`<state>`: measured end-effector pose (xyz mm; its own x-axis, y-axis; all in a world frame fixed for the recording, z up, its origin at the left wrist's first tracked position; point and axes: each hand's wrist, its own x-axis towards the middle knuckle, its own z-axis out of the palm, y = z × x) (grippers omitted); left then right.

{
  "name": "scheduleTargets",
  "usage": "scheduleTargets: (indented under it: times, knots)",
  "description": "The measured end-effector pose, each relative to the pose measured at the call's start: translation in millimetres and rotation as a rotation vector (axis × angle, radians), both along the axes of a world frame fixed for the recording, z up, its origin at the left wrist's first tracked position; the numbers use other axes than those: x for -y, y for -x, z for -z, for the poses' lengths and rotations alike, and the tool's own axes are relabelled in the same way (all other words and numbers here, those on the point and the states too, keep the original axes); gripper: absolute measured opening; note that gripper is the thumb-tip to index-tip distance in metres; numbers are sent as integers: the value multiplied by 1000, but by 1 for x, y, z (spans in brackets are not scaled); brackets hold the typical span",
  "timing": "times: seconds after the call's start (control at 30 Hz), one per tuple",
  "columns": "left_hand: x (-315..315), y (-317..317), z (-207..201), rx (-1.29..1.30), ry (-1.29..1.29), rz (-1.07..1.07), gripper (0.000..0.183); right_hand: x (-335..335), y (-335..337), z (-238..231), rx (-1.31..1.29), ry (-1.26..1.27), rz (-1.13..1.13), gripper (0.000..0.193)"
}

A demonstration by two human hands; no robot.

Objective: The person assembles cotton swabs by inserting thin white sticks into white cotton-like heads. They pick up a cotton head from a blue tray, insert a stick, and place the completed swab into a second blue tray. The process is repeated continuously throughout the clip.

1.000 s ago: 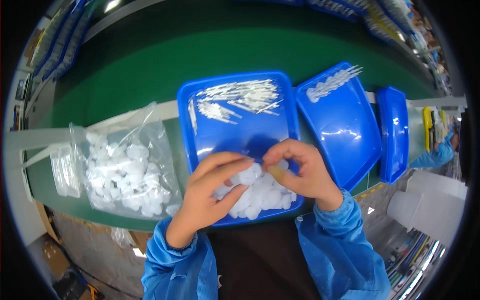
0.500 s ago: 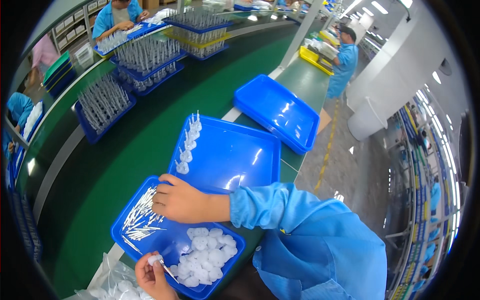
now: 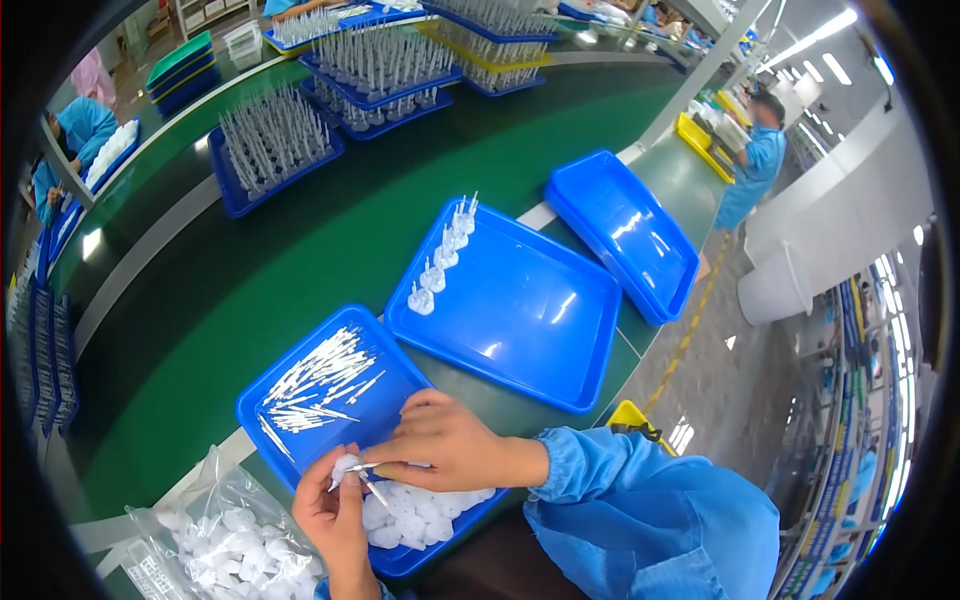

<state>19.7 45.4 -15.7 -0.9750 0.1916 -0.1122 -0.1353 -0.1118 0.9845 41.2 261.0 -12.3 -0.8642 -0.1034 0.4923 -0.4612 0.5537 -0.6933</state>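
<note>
Over the near blue tray (image 3: 385, 385), my left hand (image 3: 335, 520) pinches a small white plastic piece (image 3: 344, 468) with a thin white stick (image 3: 375, 492) jutting from it. My right hand (image 3: 455, 440) closes on another slim white stick (image 3: 405, 464), its end against the white piece. Loose white sticks (image 3: 318, 380) lie in the tray's far part. Beneath my hands is a heap of white plastic pieces (image 3: 415, 518), partly hidden. A second blue tray (image 3: 520, 310) beyond holds a row of white pieces with upright sticks (image 3: 434, 275) along its left side.
A clear bag of white pieces (image 3: 235, 545) lies at lower left. Stacked empty blue trays (image 3: 625, 240) stand at right. Trays of upright sticks (image 3: 275, 140) line the green surface's far side. A co-worker (image 3: 762, 155) stands near a yellow tray (image 3: 703, 145); a white bin (image 3: 775, 287) is on the floor.
My right hand has come from the loose sticks to my left hand, bringing a stick against the white piece. The view has shifted, so the trays appear further right.
</note>
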Motion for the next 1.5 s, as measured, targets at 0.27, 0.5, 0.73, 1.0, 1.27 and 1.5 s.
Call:
scheduleTargets:
  times: [0.27,0.5,0.73,1.0,1.27,1.5]
  knots:
    - [4,1,5,6,-26,-8,29,-4,4,5,-20,-21,-24,26]
    - [14,-3,-1,42,19,-28,31,3,9,4,-77,-130,-31,25]
    - [12,-1,-12,24,-10,-4,35,6,9,-8,22,-75,-50,25]
    - [15,1,-6,-86,47,-9,38,8,11,-9,94,-103,-86,22]
    - [19,7,-4,-346,347,-11,43,12,10,-6,217,11,-89,23]
    - [19,8,-4,-486,488,18,44,20,19,0,154,-50,-80,16]
